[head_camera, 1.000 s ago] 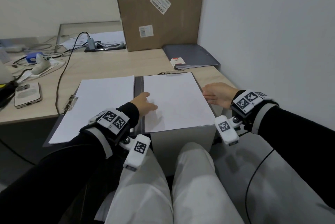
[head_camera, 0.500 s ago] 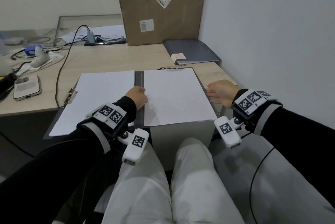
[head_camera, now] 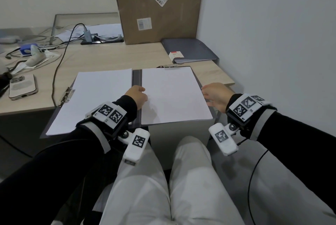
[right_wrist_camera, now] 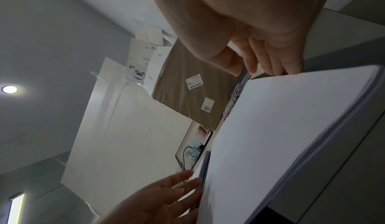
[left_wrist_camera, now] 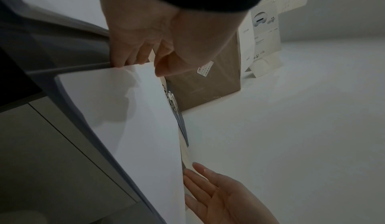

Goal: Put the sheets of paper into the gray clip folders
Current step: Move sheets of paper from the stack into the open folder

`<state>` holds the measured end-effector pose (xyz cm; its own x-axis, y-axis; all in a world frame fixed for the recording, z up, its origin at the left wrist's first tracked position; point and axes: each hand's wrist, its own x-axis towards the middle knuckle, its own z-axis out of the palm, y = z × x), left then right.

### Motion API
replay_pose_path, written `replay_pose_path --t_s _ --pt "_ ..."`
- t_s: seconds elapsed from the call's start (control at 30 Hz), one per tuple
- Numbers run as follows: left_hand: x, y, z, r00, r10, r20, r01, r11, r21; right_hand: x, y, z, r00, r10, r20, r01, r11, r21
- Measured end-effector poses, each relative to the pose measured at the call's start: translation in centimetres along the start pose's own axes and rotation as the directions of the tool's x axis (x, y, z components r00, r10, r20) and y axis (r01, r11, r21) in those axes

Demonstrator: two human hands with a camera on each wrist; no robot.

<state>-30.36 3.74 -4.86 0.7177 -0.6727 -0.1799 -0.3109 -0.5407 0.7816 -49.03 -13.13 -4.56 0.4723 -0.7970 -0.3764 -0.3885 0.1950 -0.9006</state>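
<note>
A wooden desk (head_camera: 101, 61) stands in a white corner, with a cardboard box (head_camera: 158, 6) against the back wall. An open gray folder (head_camera: 136, 79) lies at its front edge, a paper stack on each half. The left hand (head_camera: 137, 95) touches the right stack (head_camera: 172, 95) at its inner edge, fingers nearly straight; the right hand (head_camera: 216, 95), fingers straight, touches its outer edge. A closed folder (head_camera: 190, 50) lies behind.

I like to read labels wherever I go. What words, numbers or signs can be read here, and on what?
None can be read.
Cardboard box: two barcode stickers, print too small.
Closed gray folder: red and white label, blurred.
Wrist bands: square black-and-white code markers; the tiny characters beside them are too small.
White packaging: blurred print.
</note>
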Motion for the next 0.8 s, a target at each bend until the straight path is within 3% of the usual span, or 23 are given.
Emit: replay_pose_path --t_s 0.1,0.2,0.33,0.43,0.57,0.7,0.8 --pt "0.1 0.1 0.0 1.000 -0.023 0.007 0.023 1.000 -0.013 0.3 0.0 -0.2 0.999 -0.026 0.021 0.027 0.995 -0.091" --pt "0.5 0.3 -0.3 1.000 -0.026 0.017 0.027 0.999 -0.018 0.6 -0.4 -0.1 0.998 -0.043 -0.045 0.034 0.984 -0.173" --pt "2.3 1.9 -1.3 0.999 0.050 0.013 -0.050 0.998 0.022 1.3 -2.4 0.3 0.981 -0.174 -0.082 0.136 0.929 -0.344" --pt "4.6 4.1 -1.7 0.992 0.124 0.035 -0.124 0.992 0.004 3.3 -4.5 0.9 0.971 -0.236 0.020 0.217 0.850 -0.479" --pt "8.1 7.6 -1.1 0.972 0.216 0.096 -0.223 0.973 0.067 6.7 -7.2 2.4 0.970 -0.211 0.121 0.237 0.719 -0.654" --pt "11.6 10.7 0.6 0.954 0.256 0.154 -0.284 0.936 0.207 9.5 -8.8 3.5 0.968 -0.205 0.147 0.241 0.580 -0.778" --pt "14.1 12.1 2.3 0.944 0.249 0.218 -0.303 0.916 0.264 11.1 -8.9 4.2 0.966 -0.197 0.170 0.252 0.538 -0.805"
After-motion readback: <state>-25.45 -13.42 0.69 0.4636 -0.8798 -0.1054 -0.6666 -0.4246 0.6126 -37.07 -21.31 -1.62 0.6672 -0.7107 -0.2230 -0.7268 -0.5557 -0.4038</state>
